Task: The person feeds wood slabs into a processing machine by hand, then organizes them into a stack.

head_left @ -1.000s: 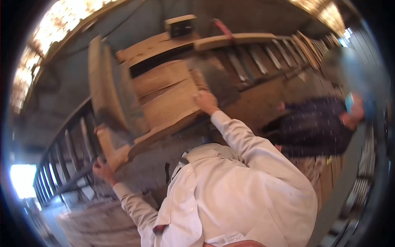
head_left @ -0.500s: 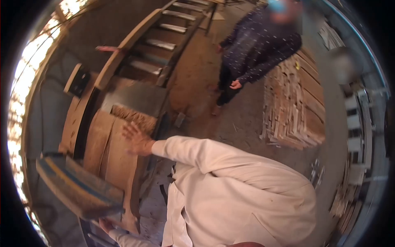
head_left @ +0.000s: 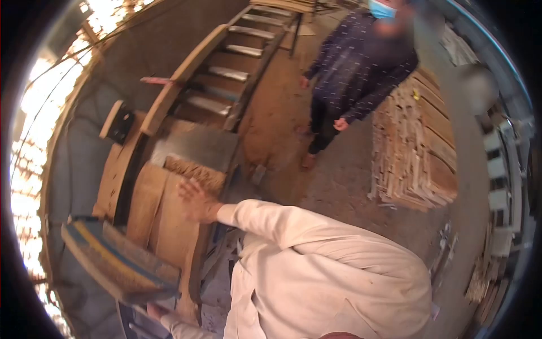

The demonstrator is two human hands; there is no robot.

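My right hand (head_left: 195, 200) lies flat with fingers spread on the top of a stack of upright wooden boards (head_left: 158, 226). My left hand (head_left: 157, 309) is low at the bottom edge of the view and curls around the lower end of the wooden boards. It is partly hidden under a grey-blue plank with a yellow edge (head_left: 113, 263). My white sleeves and shirt fill the lower middle of the view.
A grey metal plate (head_left: 195, 147) and a long roller frame (head_left: 226, 73) lie beyond the boards. Another person in a dark dotted shirt (head_left: 361, 62) stands on the dirt floor at the top. A pile of wood slats (head_left: 412, 152) stands at the right.
The view has swung round since the first frame. My right hand let go of the board's edge and now rests flat with fingers spread. My left hand stays at the lower end.
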